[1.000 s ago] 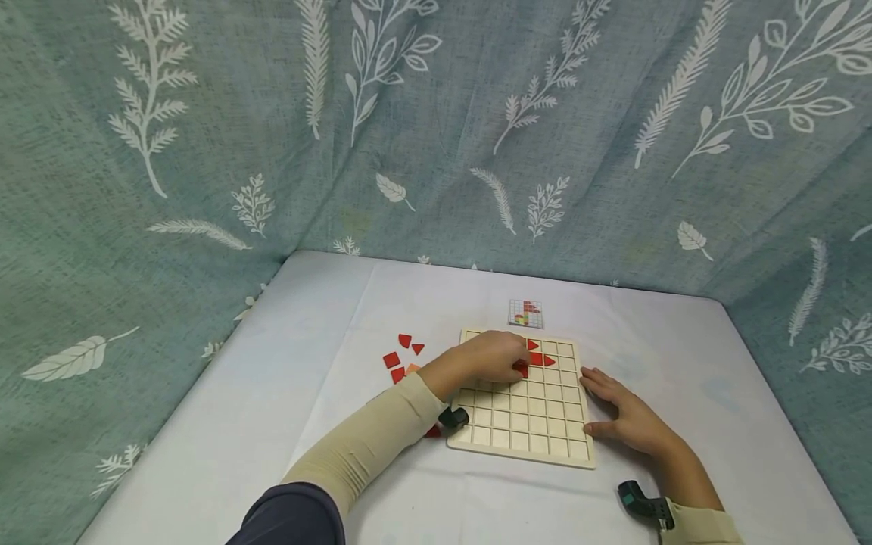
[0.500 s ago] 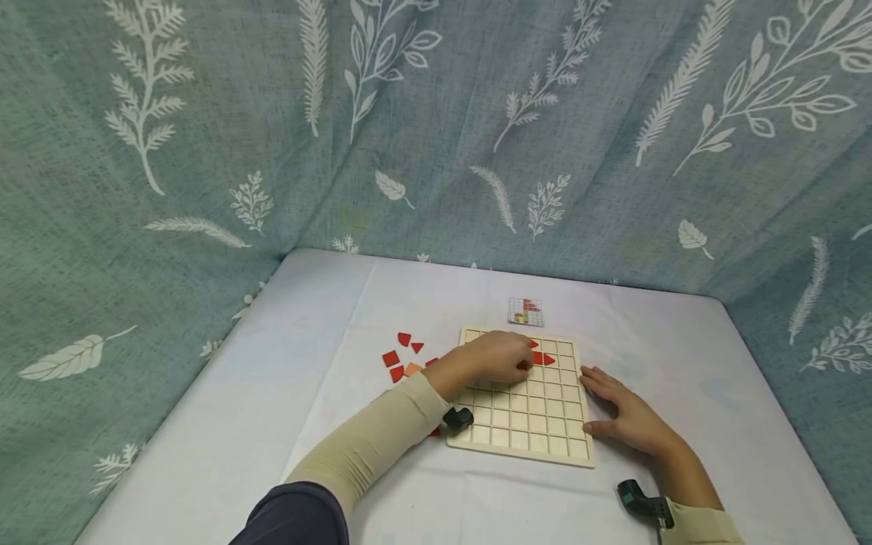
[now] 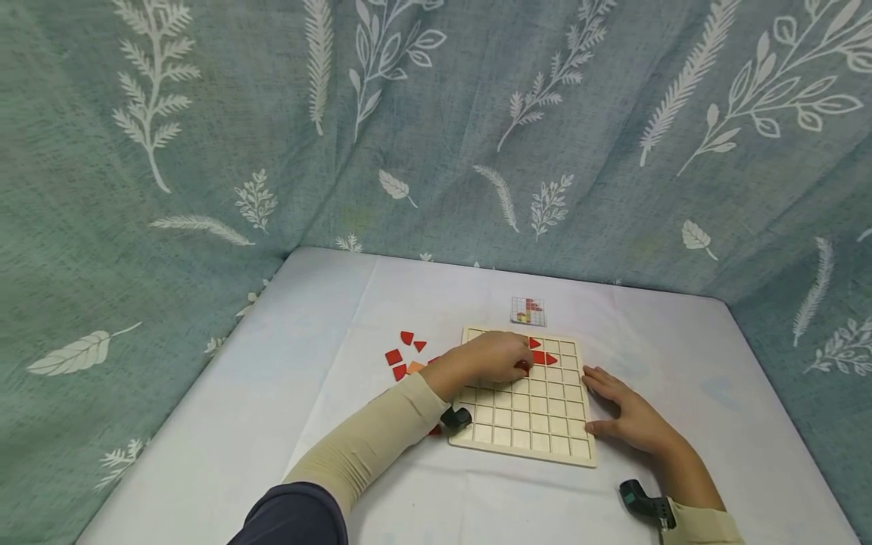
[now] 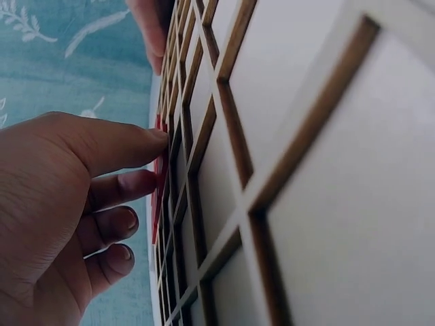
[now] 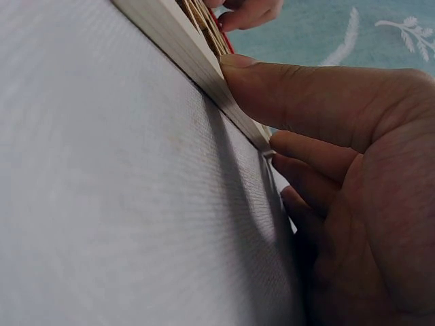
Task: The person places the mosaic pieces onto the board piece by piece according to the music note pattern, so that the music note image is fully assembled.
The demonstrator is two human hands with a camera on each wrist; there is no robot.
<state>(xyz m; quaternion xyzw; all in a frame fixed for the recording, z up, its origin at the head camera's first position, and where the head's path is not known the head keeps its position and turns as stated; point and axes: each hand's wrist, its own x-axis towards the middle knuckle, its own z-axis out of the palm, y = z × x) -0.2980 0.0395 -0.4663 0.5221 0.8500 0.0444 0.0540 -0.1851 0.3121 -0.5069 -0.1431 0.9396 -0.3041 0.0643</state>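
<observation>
A cream board (image 3: 521,440) with a grid of square recesses lies on the table. Over its upper part, my left hand (image 3: 496,357) pinches a red tile (image 3: 523,366) between thumb and index finger, down at the grid; its shape is mostly hidden. In the left wrist view the other fingers of that hand hang loosely curled above the board. Beyond my fingertips, a red tile with a pointed end (image 3: 550,359) and a red triangle (image 3: 534,343) sit in the grid. My right hand (image 3: 630,416) rests against the board's right edge, thumb and fingertips touching it.
A small card (image 3: 528,311) with a coloured grid picture lies behind the board. Left of it are loose tiles, among them a red square (image 3: 393,356), a red triangle (image 3: 419,346), and an orange tile (image 3: 414,368). My left forearm partly covers this group.
My left fingers have shifted very slightly over the same part of the grid, covering more of the red tile. The right hand has stayed at the board's edge.
</observation>
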